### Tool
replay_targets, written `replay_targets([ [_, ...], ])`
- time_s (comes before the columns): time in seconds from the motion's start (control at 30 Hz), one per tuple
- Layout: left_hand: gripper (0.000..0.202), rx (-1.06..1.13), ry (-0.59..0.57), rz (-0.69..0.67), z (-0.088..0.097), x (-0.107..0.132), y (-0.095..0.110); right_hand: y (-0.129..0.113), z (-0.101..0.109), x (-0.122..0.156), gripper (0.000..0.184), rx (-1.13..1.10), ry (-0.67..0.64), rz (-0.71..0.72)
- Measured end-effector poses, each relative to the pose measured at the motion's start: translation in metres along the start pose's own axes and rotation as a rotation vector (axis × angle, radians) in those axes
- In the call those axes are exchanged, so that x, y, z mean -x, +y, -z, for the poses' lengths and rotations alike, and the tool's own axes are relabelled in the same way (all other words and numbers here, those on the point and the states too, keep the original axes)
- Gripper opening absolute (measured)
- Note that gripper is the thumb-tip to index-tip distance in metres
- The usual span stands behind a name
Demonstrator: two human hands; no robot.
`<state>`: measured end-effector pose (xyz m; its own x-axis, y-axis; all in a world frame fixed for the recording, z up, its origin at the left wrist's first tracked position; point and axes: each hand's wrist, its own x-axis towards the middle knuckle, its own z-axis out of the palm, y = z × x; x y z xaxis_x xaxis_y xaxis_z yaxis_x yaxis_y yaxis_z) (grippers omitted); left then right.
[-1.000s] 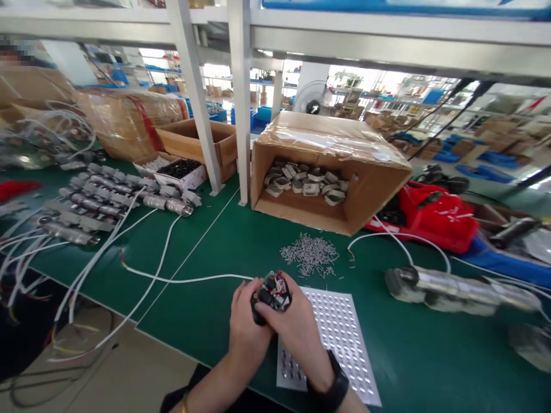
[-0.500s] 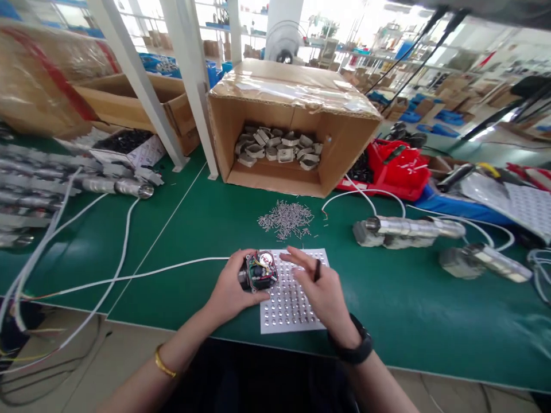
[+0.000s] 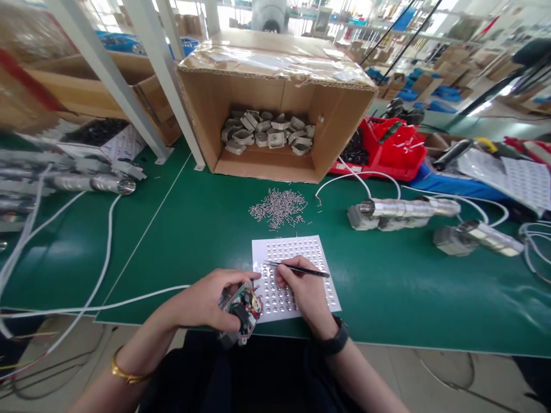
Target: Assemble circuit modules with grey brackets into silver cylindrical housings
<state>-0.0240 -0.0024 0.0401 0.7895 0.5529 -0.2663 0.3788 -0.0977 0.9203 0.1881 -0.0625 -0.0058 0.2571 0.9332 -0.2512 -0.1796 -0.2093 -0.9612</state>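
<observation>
Green bench (image 3: 387, 298): left hand (image 3: 206, 301) grips one module (image 3: 243, 307), right hand (image 3: 301, 292) one tool (image 3: 303, 270).

factory assembly bench (image 3: 387, 298), parts carton (image 3: 275, 97), steel racking (image 3: 159, 74)

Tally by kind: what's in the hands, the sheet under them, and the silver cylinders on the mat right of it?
Circuit assembly, in the left hand: 1
Tweezers, in the right hand: 1
White dotted sheet: 1
Silver cylinders: 2
Total: 5
</observation>
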Motion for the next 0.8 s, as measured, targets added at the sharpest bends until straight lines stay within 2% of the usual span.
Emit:
replay_targets([
  [0.1, 0.047, -0.018, -0.034, -0.026, 0.002, -0.01, 0.001, 0.006, -0.005, -0.007, 0.041, 0.058, 0.08, 0.03],
  [0.23, 0.046, -0.037, -0.052, -0.037, 0.005, -0.016, 0.004, 0.012, -0.003, -0.006, 0.038, 0.129, 0.142, 0.065],
  [0.43, 0.042, 0.005, -0.084, -0.035, 0.006, -0.017, 0.004, 0.013, -0.001, -0.006, 0.031, 0.207, 0.088, 0.089],
  [0.8, 0.044, 0.066, -0.115, 0.009, 0.005, -0.016, 0.003, 0.012, 0.004, -0.007, 0.035, 0.188, 0.01, 0.08],
])
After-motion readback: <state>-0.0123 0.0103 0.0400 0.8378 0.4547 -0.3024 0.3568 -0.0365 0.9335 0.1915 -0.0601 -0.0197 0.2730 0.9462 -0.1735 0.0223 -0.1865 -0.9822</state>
